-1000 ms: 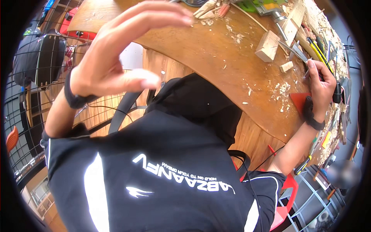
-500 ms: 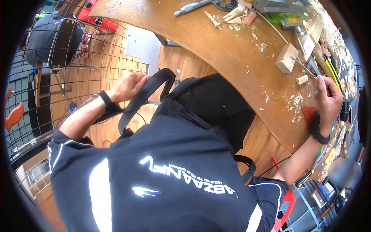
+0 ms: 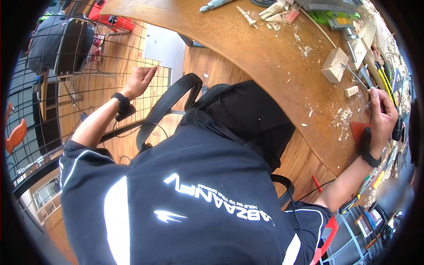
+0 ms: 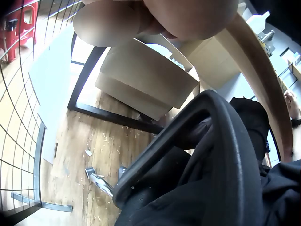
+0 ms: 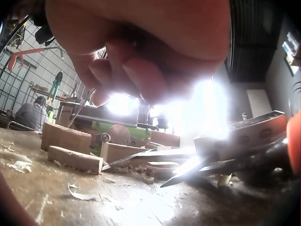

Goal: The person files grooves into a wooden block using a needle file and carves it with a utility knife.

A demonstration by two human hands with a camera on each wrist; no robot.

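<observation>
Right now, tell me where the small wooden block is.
In the head view, the small wooden block lies on the table at the person's right, between the larger wooden block and the right hand.

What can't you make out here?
Head view: near end of the thin tool, hidden by the right hand.
Head view: the round thing at lower right, blurred.
Left wrist view: contents of the cardboard box, mostly behind its walls.
Right wrist view: whatever lies behind the glare.
</observation>
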